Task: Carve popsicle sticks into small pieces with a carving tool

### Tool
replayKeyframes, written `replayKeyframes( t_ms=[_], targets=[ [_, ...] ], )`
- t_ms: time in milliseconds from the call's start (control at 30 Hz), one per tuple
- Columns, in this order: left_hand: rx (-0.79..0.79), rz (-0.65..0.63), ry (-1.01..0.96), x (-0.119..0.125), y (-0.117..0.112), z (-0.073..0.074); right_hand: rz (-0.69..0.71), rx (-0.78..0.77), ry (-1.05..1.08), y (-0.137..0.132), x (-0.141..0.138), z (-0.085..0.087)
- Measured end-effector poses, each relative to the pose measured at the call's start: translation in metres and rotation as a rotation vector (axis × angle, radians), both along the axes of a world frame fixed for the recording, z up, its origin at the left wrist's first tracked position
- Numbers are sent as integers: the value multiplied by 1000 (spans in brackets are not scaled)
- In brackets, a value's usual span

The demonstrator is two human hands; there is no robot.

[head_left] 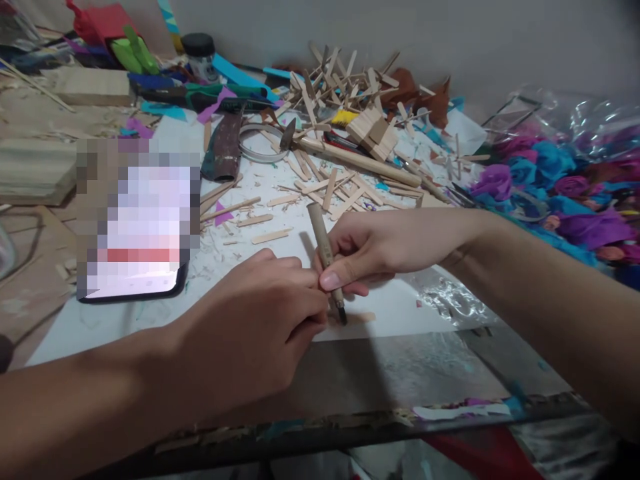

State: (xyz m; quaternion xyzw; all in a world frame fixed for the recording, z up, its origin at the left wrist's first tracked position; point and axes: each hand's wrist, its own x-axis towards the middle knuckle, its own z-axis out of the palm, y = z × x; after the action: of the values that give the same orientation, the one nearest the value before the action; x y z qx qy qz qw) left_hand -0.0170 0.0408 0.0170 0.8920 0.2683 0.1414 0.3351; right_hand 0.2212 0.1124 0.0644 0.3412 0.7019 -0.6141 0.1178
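Head view | broad white paper sheet point(125, 327): under both hands | left hand point(265, 313): fingers curled together, cannot tell on what | right hand point(365, 250): thumb and fingers pinching slim tan wooden-handled, dark-tipped tool point(327, 253) | flat pale wooden stick point(365, 317): by tip, sheet's near side; best pinned firmly, left fingertips clear

The surface point(410, 370), grey along its front, bears a broad white sheet point(225, 260) strewn with wooden sticks point(271, 236) — pale wood blocks point(35, 167) lie to its left, crumpled blue, pink and purple paper point(553, 158) to its right.
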Motion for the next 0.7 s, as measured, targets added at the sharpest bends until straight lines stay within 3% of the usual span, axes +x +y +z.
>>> replayKeyframes(
  t_ms=[167, 333, 433, 533, 700],
  targets=[
    [22, 15, 3, 1, -1, -1, -138, 230, 67, -14, 11, 13],
    [43, 25, -28, 0, -1, -7, -550, 649, 130, -75, 26, 15],
    [20, -1, -55, 0, -1, -8, -522, 994, 32, -126, 27, 3],
    [5, 4, -26, 0, -1, -6, -478, 1223, 12, -159, 25, -10],
    [10, 23, 20, 1, -2, -2, -393, 1132, -72, -170, 23, -18]
  ],
)
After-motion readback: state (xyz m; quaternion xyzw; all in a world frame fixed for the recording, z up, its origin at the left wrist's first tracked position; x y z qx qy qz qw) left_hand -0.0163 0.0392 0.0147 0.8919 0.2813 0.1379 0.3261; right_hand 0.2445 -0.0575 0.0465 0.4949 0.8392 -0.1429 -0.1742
